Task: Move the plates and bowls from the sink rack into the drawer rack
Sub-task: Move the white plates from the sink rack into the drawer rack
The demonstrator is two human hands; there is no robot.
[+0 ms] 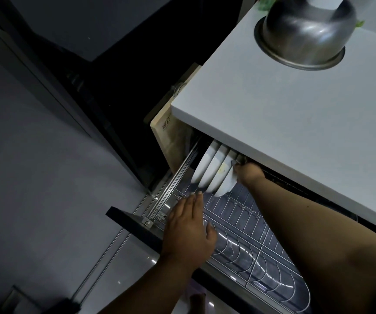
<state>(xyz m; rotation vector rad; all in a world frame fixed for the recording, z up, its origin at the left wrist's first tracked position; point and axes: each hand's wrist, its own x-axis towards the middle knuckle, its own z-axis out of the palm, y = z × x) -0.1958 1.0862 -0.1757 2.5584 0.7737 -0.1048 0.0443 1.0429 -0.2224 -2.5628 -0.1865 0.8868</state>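
Observation:
The drawer rack of shiny wire is pulled out under the grey counter. Three white plates stand on edge in its far left slots, partly tucked under the counter edge. My right hand reaches under the counter and holds the rightmost plate by its rim, fingers mostly hidden. My left hand lies flat with straight fingers on the rack's left front part, fingertips close below the plates. The sink rack is out of view.
A steel bowl lies upside down on the grey counter. A wooden cutting board leans at the cabinet's left side. The drawer's dark front panel juts out over the grey floor.

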